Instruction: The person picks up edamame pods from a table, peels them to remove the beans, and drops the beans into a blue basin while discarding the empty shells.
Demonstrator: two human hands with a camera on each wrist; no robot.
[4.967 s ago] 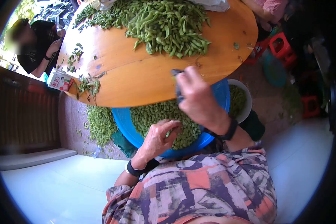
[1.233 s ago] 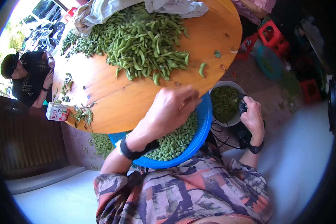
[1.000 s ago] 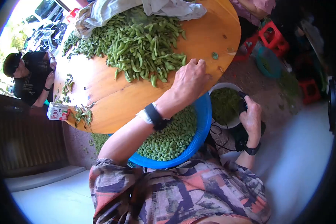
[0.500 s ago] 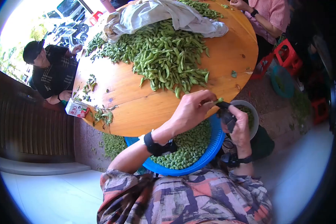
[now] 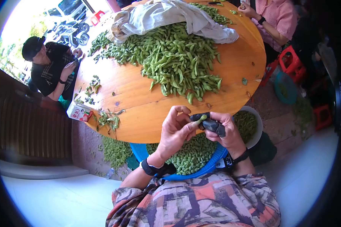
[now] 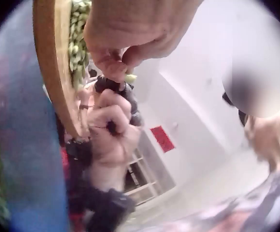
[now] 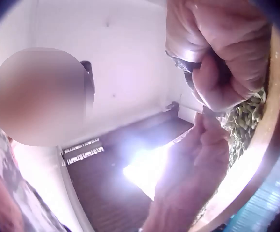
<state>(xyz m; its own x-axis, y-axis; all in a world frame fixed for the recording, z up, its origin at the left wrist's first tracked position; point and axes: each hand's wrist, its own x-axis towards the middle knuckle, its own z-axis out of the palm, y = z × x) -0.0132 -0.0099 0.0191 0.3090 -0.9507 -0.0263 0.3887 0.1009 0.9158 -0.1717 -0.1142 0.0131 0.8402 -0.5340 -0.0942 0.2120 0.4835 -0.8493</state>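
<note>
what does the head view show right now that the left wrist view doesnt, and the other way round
Only the head view shows the white cloth, the carton and the white tub. Only the left wrist view shows a red rectangle and a slatted frame near it. Both show the left hand pinching a green pod beside the right hand, which holds a black item, plus piled pods on the wooden table.
</note>
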